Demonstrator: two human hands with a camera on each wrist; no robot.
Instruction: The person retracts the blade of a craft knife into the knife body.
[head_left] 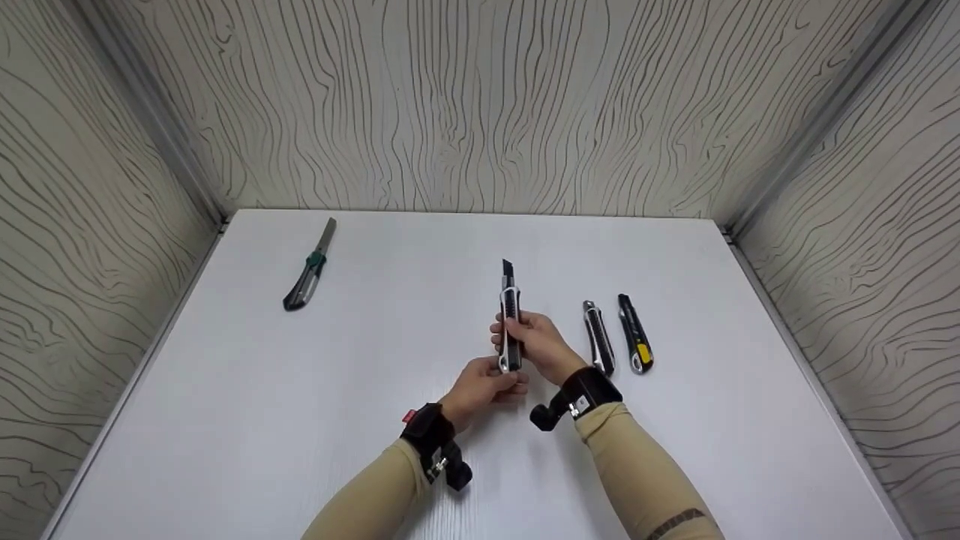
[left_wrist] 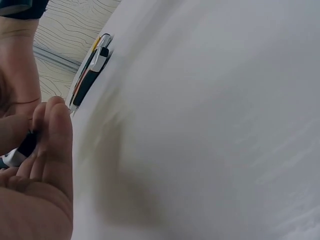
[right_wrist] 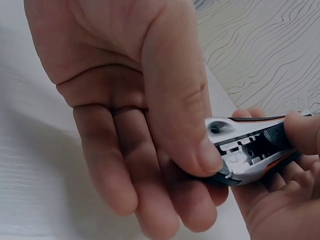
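Observation:
My right hand [head_left: 541, 343] grips the body of a black and silver utility knife [head_left: 510, 300], thumb on its slider. The knife points away from me, its dark blade [head_left: 508, 267] extended. At its tail end, my left hand [head_left: 484, 390] pinches the butt between thumb and fingers. The right wrist view shows this end up close: the left thumb [right_wrist: 207, 155] lies against the tail of the silver body [right_wrist: 240, 172], beside an open slot. In the left wrist view, the left hand [left_wrist: 47, 165] covers much of the knife.
To the right on the white table [head_left: 405, 300] lie a silver-and-black utility knife [head_left: 599, 337] and a black one with a yellow part [head_left: 636, 334]. Far left, a green and black knife [head_left: 307, 277] has its long blade out. Wood-patterned walls [head_left: 465, 112] enclose the table.

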